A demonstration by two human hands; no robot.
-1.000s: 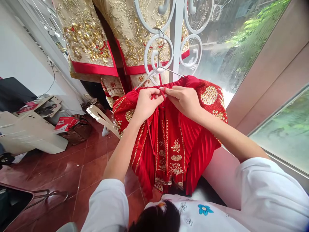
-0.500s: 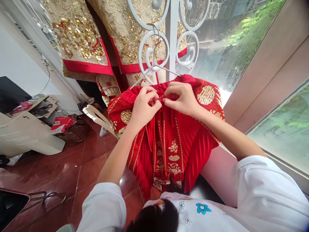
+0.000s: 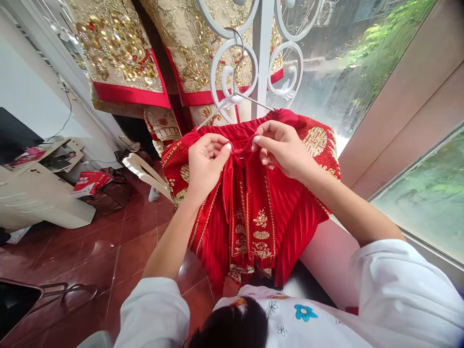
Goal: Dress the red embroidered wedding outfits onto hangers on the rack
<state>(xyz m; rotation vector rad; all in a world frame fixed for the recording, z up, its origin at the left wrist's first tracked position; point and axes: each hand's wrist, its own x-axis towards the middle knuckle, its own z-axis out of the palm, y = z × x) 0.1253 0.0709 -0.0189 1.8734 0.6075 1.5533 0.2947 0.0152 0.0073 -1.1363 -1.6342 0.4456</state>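
Note:
A red pleated skirt (image 3: 253,212) with gold embroidery hangs from a thin wire hanger (image 3: 232,99) hooked on a white scrolled metal stand (image 3: 263,63). My left hand (image 3: 206,162) pinches a thin red tie string (image 3: 242,149) at the waistband, fingers closed. My right hand (image 3: 281,147) pinches the other end of the same string just to the right, thumb and forefinger together. Both hands are at the middle of the waistband, a short gap between them.
Gold and red embroidered garments (image 3: 119,53) hang behind the stand. A white plastic chair (image 3: 145,171) lies tipped on the dark red tiled floor (image 3: 90,251). Boxes and papers (image 3: 47,193) sit at the left. A large window (image 3: 362,58) runs along the right.
My hands were pressed together over the waistband; now they have drawn slightly apart, each pinching an end of the red string stretched between them.

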